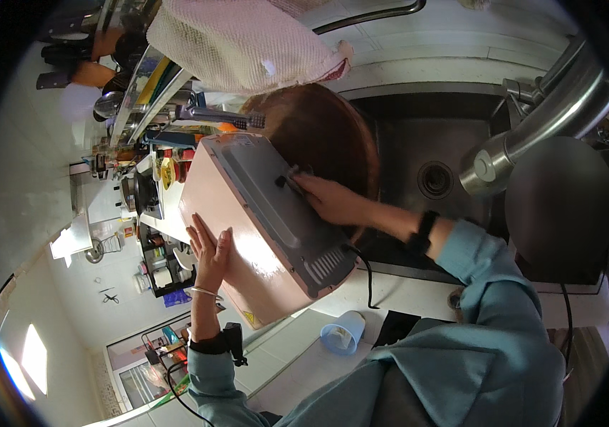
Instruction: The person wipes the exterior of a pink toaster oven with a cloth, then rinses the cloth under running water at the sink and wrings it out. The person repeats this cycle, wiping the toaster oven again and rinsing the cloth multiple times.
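A pink countertop appliance (261,256), probably a small oven, has its grey metal back panel (261,187) turned towards the sink. Slots are cut in one end of that panel, and a black power cord (369,277) runs out beside them. My left hand (211,256) lies on the glossy pink casing, its palm down, thumb and fingers apart. On the back panel, my right hand (333,200) presses a small greyish cloth (298,179), mostly hidden by the fingers, beside a dark fitting (281,181).
A round wooden board (325,128) sits between the appliance and a dark sink (438,139). Above the sink reaches a steel faucet (544,128). A pale towel (251,42) hangs near a utensil rack (149,101). Below is a blue waste bin (343,332).
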{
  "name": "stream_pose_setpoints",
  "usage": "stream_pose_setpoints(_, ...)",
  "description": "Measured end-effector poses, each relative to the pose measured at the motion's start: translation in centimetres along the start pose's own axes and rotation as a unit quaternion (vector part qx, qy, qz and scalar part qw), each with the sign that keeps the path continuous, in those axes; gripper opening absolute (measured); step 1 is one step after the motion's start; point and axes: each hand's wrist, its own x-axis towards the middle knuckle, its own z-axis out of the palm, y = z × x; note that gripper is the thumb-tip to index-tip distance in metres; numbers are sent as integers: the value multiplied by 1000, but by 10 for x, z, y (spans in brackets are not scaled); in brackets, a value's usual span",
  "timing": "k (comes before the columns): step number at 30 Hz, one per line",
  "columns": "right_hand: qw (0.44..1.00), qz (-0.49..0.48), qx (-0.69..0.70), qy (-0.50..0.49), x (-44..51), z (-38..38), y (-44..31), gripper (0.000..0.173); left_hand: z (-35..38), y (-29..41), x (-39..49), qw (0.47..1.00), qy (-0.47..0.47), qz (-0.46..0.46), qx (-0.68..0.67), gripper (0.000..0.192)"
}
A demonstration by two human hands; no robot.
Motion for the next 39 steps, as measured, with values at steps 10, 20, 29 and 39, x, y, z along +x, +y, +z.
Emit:
stream_pose_setpoints(10,994,-65,83,29,-102,9,-54,44,-3,0,3,1000,-19,-15,-18,95)
stream_pose_setpoints(20,997,-38,57,26,-118,11,-61,39,-1,-11,7,999,-17,-9,-33,95)
stream_pose_setpoints(29,999,12,31,5,-118,0,-39,28,0,-8,7,999,-19,-16,-33,97)
stream_pose_setpoints(39,995,76,25,67,45,6,-7,36,3,-4,8,1000,-11,-24,4,102)
